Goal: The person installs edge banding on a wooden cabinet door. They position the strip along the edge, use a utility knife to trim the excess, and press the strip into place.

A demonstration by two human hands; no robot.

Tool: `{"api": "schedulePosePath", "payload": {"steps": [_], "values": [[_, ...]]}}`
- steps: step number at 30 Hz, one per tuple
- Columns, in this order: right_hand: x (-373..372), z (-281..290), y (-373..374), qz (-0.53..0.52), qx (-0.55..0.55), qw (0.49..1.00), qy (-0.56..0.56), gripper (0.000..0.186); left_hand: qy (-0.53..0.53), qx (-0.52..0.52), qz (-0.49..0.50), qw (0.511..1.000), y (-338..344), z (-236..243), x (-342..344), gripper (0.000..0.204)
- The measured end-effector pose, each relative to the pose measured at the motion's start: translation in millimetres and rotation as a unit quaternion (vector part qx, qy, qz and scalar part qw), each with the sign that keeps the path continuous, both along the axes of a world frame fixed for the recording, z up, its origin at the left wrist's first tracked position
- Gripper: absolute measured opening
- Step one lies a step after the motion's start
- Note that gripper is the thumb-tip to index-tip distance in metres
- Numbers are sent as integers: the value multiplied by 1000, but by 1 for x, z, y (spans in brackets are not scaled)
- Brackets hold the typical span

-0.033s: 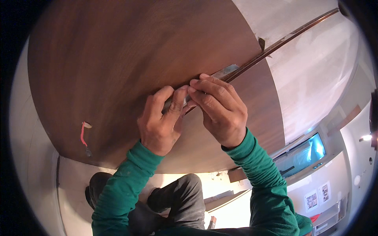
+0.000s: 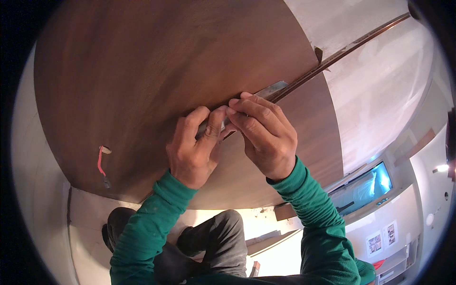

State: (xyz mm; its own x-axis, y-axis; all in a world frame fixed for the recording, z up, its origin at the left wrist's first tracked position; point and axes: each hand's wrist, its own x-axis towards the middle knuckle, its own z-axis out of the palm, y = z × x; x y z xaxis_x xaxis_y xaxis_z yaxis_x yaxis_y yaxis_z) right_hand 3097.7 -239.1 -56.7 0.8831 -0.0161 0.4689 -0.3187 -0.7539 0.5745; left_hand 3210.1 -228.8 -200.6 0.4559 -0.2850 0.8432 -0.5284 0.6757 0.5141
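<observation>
My left hand (image 2: 191, 151) and my right hand (image 2: 270, 135) meet at the long dark groove (image 2: 327, 63) that runs across a brown wood-look panel (image 2: 156, 61). Both are closed, thumbs and fingertips pinched close together around a thin silvery strip (image 2: 273, 90). One end of this strip sticks out beyond my right fingers, along the groove. A little more silvery material shows between my left thumb and forefinger. The fingertips hide most of the strip, so I cannot tell whether it is foil tape or thin metal.
A red wire (image 2: 99, 162) pokes from a small hole at the panel's lower left. Pale wall surface (image 2: 380, 80) continues beyond the panel at right. A window with blue light (image 2: 363, 185) lies at the right, above posted sheets (image 2: 382, 240). My legs (image 2: 213, 242) are bent below.
The view has shifted very slightly. Both hands keep the same pinched hold at the groove.
</observation>
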Motion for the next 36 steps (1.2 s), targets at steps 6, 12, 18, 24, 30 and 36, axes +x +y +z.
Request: {"api": "schedulePosePath", "payload": {"steps": [6, 12, 18, 24, 30, 36], "values": [[6, -8, 5, -23, 11, 1000, 6, 32, 0, 2, -3, 1000, 1, -13, -1, 60], [8, -19, 8, -45, 0, 999, 11, 29, 12, -2, -34, 999, 0, -24, 0, 64], [7, -30, 6, -43, 15, 999, 4, 30, 14, -3, -42, 999, 1, -35, 1, 66], [8, -49, 6, -44, 32, 998, 11, 33, 5, 5, -37, 999, 3, -58, 1, 69], [5, -65, 7, -40, 49, 998, 12, 39, 2, -6, -14, 1000, 0, -76, -3, 68], [7, -83, 8, -52, 56, 997, 0, 26, 5, -15, 1, 1000, 1, -93, -5, 63]]}}
